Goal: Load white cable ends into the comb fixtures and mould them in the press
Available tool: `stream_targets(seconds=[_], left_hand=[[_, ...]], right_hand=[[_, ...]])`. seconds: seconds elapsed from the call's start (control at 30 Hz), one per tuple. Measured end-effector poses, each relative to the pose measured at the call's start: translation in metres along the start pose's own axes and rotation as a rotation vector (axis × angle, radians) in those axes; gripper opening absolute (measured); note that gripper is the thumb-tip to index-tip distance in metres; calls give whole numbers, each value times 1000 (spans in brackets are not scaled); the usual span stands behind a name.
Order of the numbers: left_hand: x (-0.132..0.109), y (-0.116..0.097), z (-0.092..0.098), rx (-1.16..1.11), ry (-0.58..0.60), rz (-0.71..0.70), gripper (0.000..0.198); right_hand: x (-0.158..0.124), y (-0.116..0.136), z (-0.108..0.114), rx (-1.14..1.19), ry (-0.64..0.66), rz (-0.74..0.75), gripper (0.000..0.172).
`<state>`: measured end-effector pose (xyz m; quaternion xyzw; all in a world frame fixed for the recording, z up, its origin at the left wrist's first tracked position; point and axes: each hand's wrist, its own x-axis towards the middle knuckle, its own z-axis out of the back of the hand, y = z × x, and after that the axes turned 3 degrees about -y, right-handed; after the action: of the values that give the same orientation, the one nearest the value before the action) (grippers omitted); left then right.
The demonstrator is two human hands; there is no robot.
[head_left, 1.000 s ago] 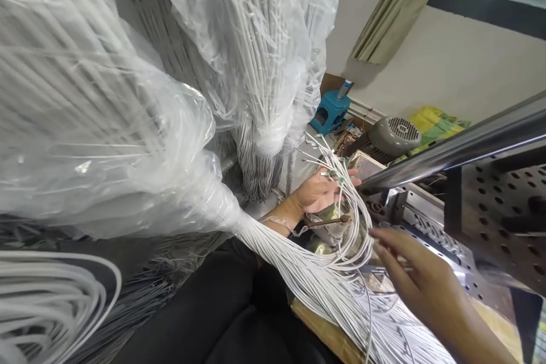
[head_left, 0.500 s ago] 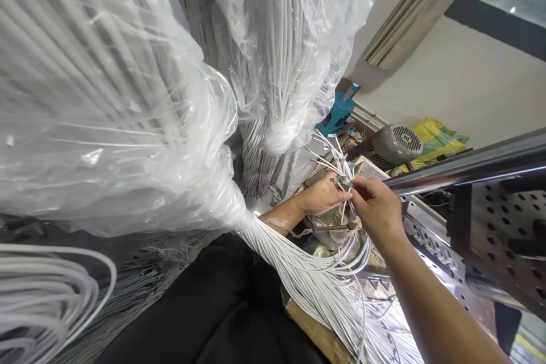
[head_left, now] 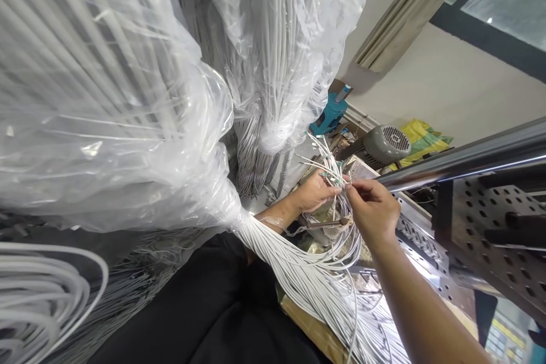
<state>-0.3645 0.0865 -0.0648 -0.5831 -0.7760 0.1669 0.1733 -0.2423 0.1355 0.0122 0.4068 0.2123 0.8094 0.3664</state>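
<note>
White cable ends (head_left: pixel 325 151) fan upward out of my left hand (head_left: pixel 314 192), whose fingers are closed round them. Small green-and-white pieces sit on several of these ends; what they are is too small to tell. My right hand (head_left: pixel 375 207) pinches at a cable end beside the left fingertips, its thumb and forefinger together. Below both hands the same cables loop down into a thick white cable bundle (head_left: pixel 294 259). That bundle comes out of a clear plastic wrap (head_left: pixel 213 193) on the left and runs to the lower right.
More plastic-wrapped cables (head_left: pixel 281 57) hang at the top. A coil of white cable (head_left: pixel 46 296) lies lower left. On the right, a metal bar (head_left: pixel 469 156) and a perforated metal plate (head_left: pixel 490 227) stand close to my right arm. Behind are a grey motor (head_left: pixel 386 145) and a teal machine (head_left: pixel 328 115).
The whole view has shifted slightly, so most things appear a little further left. Both hands stay together at the cable ends; my right fingers have moved slightly against them.
</note>
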Motion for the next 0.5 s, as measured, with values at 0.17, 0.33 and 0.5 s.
stream_targets(seconds=[0.17, 0.33, 0.5], left_hand=[[-1, 0, 1, -3, -20, 25, 70], [-3, -3, -2, 2, -31, 30, 69], [-4, -3, -1, 23, -22, 21, 69]], right_hand=[[-4, 9, 2, 62, 3, 120, 7], [-3, 12, 4, 79, 28, 122, 2], [-5, 10, 2, 87, 63, 64, 4]])
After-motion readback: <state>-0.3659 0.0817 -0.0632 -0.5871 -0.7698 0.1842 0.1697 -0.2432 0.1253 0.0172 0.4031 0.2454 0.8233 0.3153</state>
